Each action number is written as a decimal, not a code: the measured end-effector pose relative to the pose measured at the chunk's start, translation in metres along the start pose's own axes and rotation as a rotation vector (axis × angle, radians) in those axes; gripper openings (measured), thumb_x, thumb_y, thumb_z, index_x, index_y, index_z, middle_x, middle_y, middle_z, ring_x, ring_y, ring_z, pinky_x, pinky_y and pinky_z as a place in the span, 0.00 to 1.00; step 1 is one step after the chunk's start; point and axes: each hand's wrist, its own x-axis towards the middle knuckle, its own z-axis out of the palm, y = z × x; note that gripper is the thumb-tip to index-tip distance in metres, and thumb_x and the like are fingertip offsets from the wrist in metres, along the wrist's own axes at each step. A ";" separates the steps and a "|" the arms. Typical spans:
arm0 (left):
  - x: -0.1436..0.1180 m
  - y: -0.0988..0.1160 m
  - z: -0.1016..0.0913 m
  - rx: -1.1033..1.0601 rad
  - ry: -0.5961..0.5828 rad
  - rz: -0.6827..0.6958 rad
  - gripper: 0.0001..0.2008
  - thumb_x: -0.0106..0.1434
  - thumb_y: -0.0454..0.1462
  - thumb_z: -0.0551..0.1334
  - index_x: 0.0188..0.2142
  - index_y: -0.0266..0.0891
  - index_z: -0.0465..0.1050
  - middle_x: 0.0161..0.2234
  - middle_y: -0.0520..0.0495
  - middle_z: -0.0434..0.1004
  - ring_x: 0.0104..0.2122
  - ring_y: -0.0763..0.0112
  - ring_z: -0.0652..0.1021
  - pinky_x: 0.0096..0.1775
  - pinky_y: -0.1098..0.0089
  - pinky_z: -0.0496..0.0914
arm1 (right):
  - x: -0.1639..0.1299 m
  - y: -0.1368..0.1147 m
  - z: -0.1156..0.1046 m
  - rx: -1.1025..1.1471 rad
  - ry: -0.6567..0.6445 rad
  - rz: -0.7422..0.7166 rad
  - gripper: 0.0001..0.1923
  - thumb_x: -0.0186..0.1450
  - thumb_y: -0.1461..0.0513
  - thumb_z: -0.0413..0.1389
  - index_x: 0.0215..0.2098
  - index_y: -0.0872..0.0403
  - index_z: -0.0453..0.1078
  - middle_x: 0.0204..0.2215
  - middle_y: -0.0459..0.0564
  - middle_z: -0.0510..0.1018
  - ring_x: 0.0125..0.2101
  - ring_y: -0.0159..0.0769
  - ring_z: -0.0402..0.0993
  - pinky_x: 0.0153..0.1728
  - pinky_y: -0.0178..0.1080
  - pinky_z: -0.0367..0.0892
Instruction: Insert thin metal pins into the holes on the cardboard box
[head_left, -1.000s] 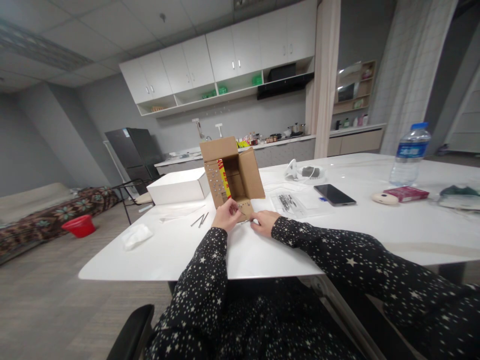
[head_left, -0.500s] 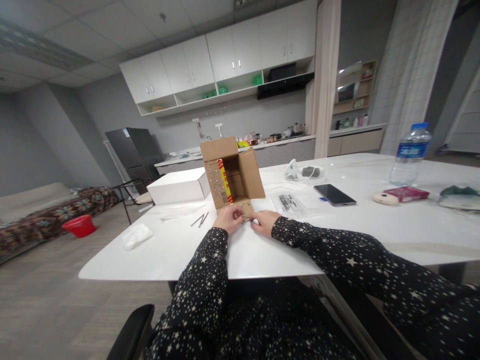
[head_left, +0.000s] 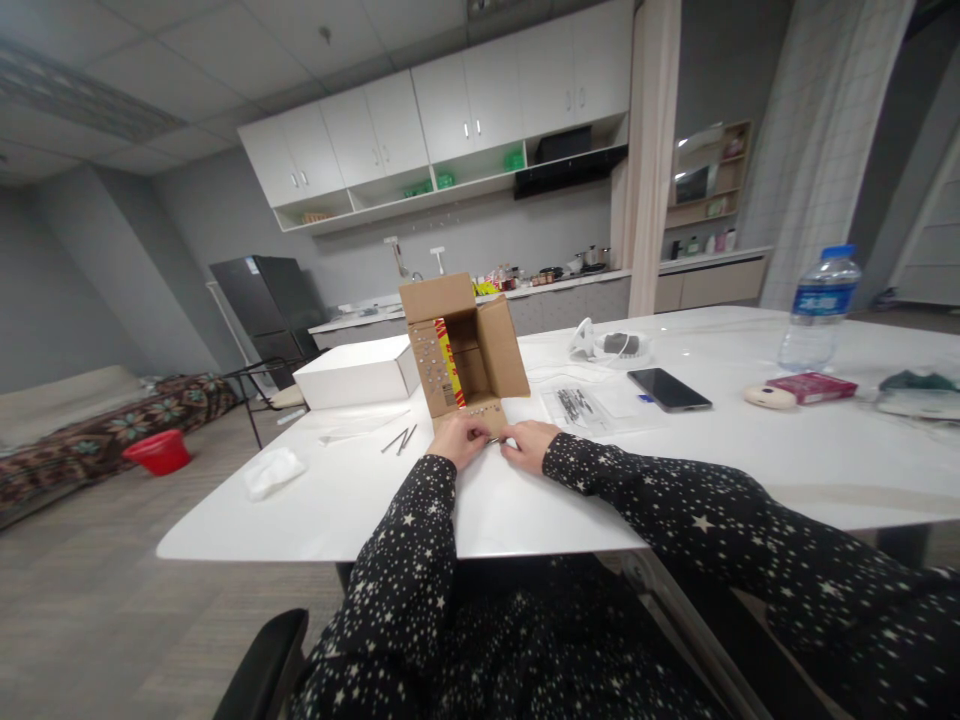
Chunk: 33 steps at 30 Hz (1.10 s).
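A small brown cardboard box [head_left: 463, 345] lies on its side on the white table [head_left: 675, 470], its open mouth facing me and its flaps spread. My left hand [head_left: 459, 440] rests on the box's lower flap with fingers curled, pinching something small at the flap's front edge. My right hand [head_left: 529, 443] lies beside it, fingertips meeting the left hand's at that same spot. What they pinch is too small to make out. Both sleeves are black with white stars.
A white flat box [head_left: 356, 372] sits left of the cardboard box, with metal pins [head_left: 400, 439] and a crumpled tissue [head_left: 271, 470] nearby. A plastic bag [head_left: 581, 405], phone [head_left: 668, 389], water bottle [head_left: 819, 309] and red packet [head_left: 811, 387] lie to the right.
My left hand has slid down from the box's lower flap toward the flap's front edge, closer to the right hand. The box and right hand have stayed put.
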 end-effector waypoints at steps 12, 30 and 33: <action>-0.002 0.003 -0.009 0.089 0.258 -0.267 0.08 0.53 0.33 0.57 0.35 0.42 0.68 0.33 0.50 0.76 0.36 0.67 0.74 0.39 0.67 0.66 | 0.005 0.006 0.011 -0.007 0.017 0.002 0.18 0.62 0.55 0.45 0.45 0.48 0.71 0.37 0.51 0.78 0.37 0.42 0.73 0.34 0.39 0.64; -0.003 -0.002 -0.007 0.206 0.237 -0.422 0.08 0.59 0.39 0.55 0.37 0.44 0.70 0.42 0.44 0.72 0.47 0.58 0.69 0.46 0.56 0.61 | 0.004 0.004 0.007 0.003 0.019 0.011 0.18 0.62 0.55 0.46 0.44 0.48 0.71 0.37 0.51 0.78 0.38 0.42 0.73 0.34 0.38 0.63; -0.002 -0.002 -0.006 0.206 0.231 -0.419 0.08 0.59 0.39 0.54 0.37 0.44 0.70 0.42 0.44 0.71 0.48 0.58 0.68 0.47 0.55 0.60 | 0.003 0.004 0.006 0.001 0.018 0.008 0.18 0.62 0.55 0.46 0.44 0.48 0.71 0.37 0.51 0.78 0.38 0.41 0.73 0.34 0.38 0.63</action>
